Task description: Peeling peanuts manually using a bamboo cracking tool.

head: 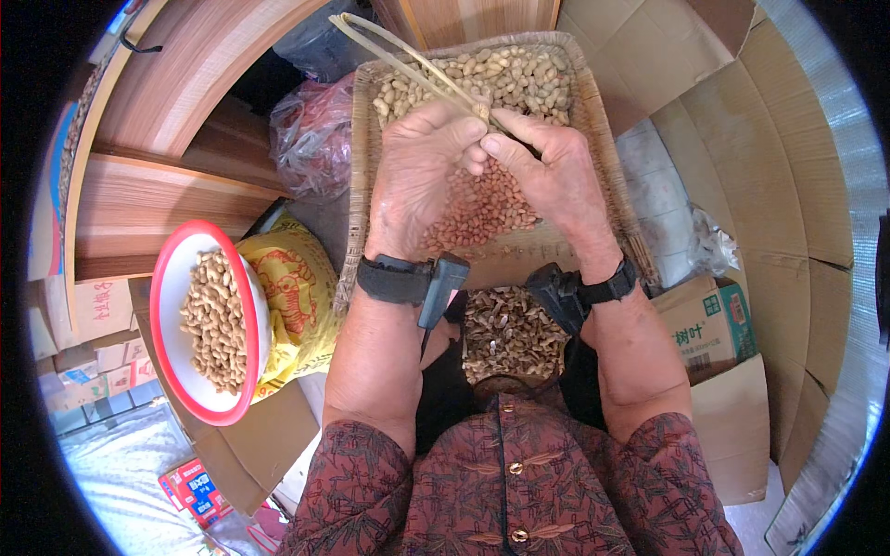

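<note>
A bent strip of pale wood or bamboo (pixel 410 52), looped at its far end, rises from my fingers to the upper left. My left hand (pixel 424 156) grips it near its lower end. The thumb and forefinger of my right hand (pixel 549 160) close at the same spot, where a small pale piece, perhaps a peanut, shows between the strip's ends. Both hands are above a woven wicker tray (pixel 360 187). Unshelled peanuts (pixel 518 69) fill its far part, and shelled reddish peanuts (pixel 487 205) lie nearer me, partly hidden by my hands.
On the left, a white basin with a red rim (pixel 161 333) holds peanuts beside a yellow printed sack (pixel 292 292). Broken shells (pixel 511 333) lie in a container below the tray. Cardboard (pixel 744 139) stands at the right; wooden panels (pixel 153 208) stand at the left.
</note>
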